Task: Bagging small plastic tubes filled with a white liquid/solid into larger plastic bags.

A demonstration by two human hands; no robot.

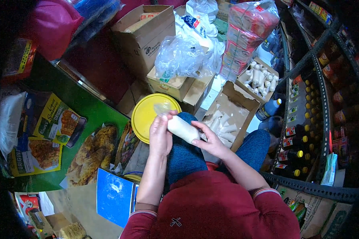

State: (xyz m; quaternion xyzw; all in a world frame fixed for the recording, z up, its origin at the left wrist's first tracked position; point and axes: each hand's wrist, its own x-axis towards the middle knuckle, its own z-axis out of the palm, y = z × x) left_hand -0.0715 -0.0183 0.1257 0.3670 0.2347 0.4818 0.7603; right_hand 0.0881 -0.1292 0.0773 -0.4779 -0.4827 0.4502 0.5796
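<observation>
Between my hands, above my lap, is a clear plastic bag (182,128) packed with white contents into a long roll. My left hand (160,130) closes round its upper end, below the loose, see-through top of the bag. The fingers of my right hand (210,140) grip the lower end. Beyond my left hand lies a round yellow lid (141,115). An open cardboard box (243,104) between my knees and the shelf holds several similar white-filled bags (226,129).
Another box of white bags (262,79) stands farther back, beside stacked red-and-clear packs (247,40). Dark bottles with yellow caps (289,154) line the metal shelf at right. A green table (93,113) with food-seasoning posters is at left, a blue folder (115,197) below it.
</observation>
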